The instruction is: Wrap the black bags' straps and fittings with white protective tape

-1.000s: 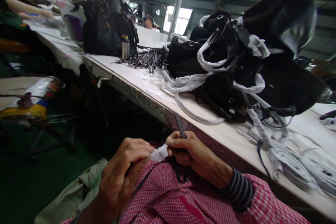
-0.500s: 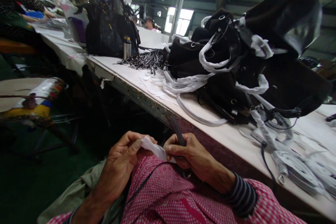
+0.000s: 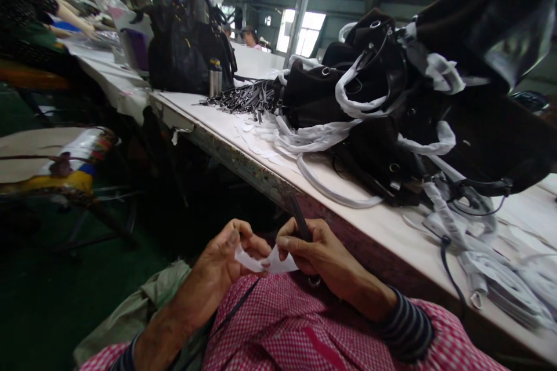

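Above the checked apron on my lap, a thin white strip point(image 3: 252, 262) sags between my two hands. My left hand point(image 3: 217, 264) pinches its left end, fingers curled. Its other end is under the fingers of my right hand point(image 3: 315, 246). A dark strap point(image 3: 298, 215) also sits in my right hand, its flat end sticking up past the knuckles. A small metal ring point(image 3: 314, 281) shows just below that hand. A thin dark cord point(image 3: 235, 308) lies across the apron below my left hand.
The table edge point(image 3: 243, 156) runs diagonally just beyond my hands. Black bags point(image 3: 369, 87) with white-wrapped handles are heaped on it, beside a pile of dark straps point(image 3: 250, 95) and a metal bottle point(image 3: 214, 78). A stool point(image 3: 52, 153) stands at left; a person's arm point(image 3: 72, 14) shows behind.
My left hand has tilted and its fingers have opened out somewhat. The white strip now hangs in a lower curve, more of it showing. The whole view has shifted slightly.
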A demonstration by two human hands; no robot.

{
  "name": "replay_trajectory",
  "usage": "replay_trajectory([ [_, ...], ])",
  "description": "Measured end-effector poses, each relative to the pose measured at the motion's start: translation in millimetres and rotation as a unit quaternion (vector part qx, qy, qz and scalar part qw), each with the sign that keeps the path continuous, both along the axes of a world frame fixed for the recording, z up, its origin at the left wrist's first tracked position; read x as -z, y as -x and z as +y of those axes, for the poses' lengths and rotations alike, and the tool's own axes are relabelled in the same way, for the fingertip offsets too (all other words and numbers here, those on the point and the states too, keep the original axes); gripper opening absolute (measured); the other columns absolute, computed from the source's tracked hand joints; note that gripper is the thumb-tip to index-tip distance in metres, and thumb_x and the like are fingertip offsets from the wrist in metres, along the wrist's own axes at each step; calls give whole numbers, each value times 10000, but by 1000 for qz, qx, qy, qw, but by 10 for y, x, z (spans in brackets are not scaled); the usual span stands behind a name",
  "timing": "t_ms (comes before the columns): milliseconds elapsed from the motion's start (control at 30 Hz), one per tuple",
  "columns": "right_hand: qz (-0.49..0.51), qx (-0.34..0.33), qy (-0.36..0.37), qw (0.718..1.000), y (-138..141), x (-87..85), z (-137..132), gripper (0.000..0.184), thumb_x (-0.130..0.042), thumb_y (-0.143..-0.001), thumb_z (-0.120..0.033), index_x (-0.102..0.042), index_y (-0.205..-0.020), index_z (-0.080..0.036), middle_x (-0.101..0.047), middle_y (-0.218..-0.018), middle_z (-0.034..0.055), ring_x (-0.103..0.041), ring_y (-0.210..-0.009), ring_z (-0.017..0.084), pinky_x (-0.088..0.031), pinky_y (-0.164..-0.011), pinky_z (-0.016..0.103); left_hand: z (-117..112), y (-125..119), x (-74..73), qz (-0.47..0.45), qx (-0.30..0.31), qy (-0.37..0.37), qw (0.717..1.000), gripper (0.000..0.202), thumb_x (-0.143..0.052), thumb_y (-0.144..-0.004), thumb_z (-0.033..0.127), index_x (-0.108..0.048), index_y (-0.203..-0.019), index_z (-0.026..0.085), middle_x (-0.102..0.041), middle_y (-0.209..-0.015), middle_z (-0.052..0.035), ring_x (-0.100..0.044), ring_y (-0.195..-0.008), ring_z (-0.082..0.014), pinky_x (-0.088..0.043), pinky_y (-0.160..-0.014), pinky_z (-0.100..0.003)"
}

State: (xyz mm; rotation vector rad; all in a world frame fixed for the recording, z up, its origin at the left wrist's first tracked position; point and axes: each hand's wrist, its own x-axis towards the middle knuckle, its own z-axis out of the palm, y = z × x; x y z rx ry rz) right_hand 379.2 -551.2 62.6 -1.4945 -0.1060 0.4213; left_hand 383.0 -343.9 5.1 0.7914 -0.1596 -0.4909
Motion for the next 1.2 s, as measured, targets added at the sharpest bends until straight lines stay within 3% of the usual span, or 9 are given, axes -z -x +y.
replay_trajectory([
  [100, -18, -4, -23, 1000, -8, 11, -12, 292, -706, -923, -420, -658, -836, -145, -584, -587, -32, -287, -438, 54, -164, -410, 215, 6, 5, 54, -35, 36, -27, 998, 501, -798, -844, 508, -620, -1185, 185, -749, -1057, -106, -729, -952, -238, -580, -858, -354],
  [233, -22, -11, -29, 999, -3, 49, -10, 265, -685, -942, -394, -648, -863, -144, -656, -660, 0, -315, -442, 52, -173, -408, 214, 5, -30, 143, -84, 73, -94, 989, 679, -958, -632, 291, -660, -1233, 190, -764, -1094, -100, -733, -1005, -263, -572, -892, -352],
  [367, -3, -1, -36, 999, 7, 83, 28, 291, -697, -932, -397, -648, -805, -140, -458, -510, -71, -283, -425, 52, -168, -407, 211, -27, -33, 164, -94, -21, -188, 977, 452, -890, -720, 243, -704, -1127, 179, -787, -853, -47, -746, -808, -190, -566, -747, -257],
  [600, 5, 145, -69, 987, -172, 97, -147, 326, -769, -855, -419, -625, -760, -142, -423, -477, -79, -250, -408, 36, -147, -405, 199, 79, 2, 95, -82, -202, -264, 940, 355, -902, -709, 321, -747, -995, 181, -824, -920, -77, -778, -858, -218, -608, -785, -258],
  [867, -72, 222, 16, 972, -348, 85, -339, 332, -808, -781, -432, -676, -834, -132, -601, -645, -7, -324, -424, 37, -171, -400, 195, 55, -76, 212, -51, -177, -241, 953, 354, -899, -710, 346, -761, -990, 179, -823, -937, -74, -769, -855, -213, -609, -794, -261],
  [967, -192, 271, 123, 935, -520, 40, -341, 305, -727, -849, -439, -685, -771, -147, -595, -639, 2, -424, -499, 88, -308, -475, 226, 14, -104, 286, -60, -164, -247, 953, 308, -879, -735, 353, -765, -968, 186, -814, -947, -61, -749, -853, -203, -586, -757, -244],
  [1033, -294, 309, 221, 877, -698, 24, -336, 281, -659, -888, -408, -693, -758, -162, -623, -681, 18, -521, -611, 139, -393, -591, 263, 5, -130, 330, -72, -158, -255, 951, 287, -868, -749, 367, -767, -950, 188, -805, -938, -54, -730, -829, -195, -561, -709, -235],
  [1133, -371, 351, 340, 790, -995, 34, -301, 230, -586, -897, -365, -695, -816, -178, -649, -739, 30, -560, -691, 181, -400, -678, 301, 4, -174, 403, -90, -157, -264, 947, 262, -847, -771, 389, -770, -918, 186, -789, -918, -49, -706, -816, -193, -533, -691, -240],
  [1200, -370, 358, 365, 776, -1150, 52, -256, 203, -587, -879, -347, -682, -804, -184, -632, -726, 27, -536, -675, 180, -379, -668, 304, 6, -201, 451, -104, -157, -269, 945, 256, -834, -780, 405, -770, -888, 182, -775, -891, -47, -689, -799, -190, -522, -690, -247],
])
